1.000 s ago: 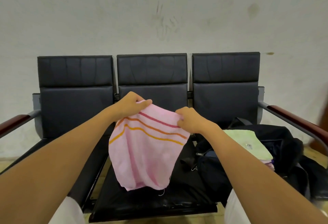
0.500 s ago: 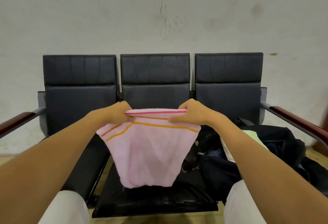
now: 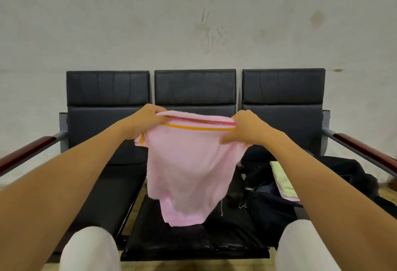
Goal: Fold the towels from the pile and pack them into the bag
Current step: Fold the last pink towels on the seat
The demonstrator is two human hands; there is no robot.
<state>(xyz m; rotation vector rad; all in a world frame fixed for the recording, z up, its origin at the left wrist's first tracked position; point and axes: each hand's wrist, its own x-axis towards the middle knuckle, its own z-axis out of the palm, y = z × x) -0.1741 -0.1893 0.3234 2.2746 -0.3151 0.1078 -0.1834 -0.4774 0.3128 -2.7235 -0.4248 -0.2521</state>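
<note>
Towel first, since that's the whole job: it's pink, hanging in the air in front of the middle seat of a three-seat bench, with its bottom hem dangling just over the seat cushion.

Going left to right. The left hand pinches the top-left corner, fingers curled over the doubled edge. Top edge runs pretty much straight across to the right hand, which grips the other corner the same way. Holding both corners apart like that looks like it's meant to pull the top line taut so the layers line up before the next fold, that's my read anyway. You can see two layers at the top, a red stripe on the back one and an orange stripe on the front.

Fabric is soft terry, kinda limp. It sags in the middle and tapers toward the bottom, with a loose thread hanging off the lower right. Won't hold a crease by itself.

Bench is black padded leatherette, shiny and a bit worn on the seat, with dark reddish armrests on metal rails.

Further right, a black bag slumps open on the right seat, zipper pulls showing. A folded light green towel sits in it already, with a pink edge peeking out underneath. So packing is partly done I'd guess.
</note>
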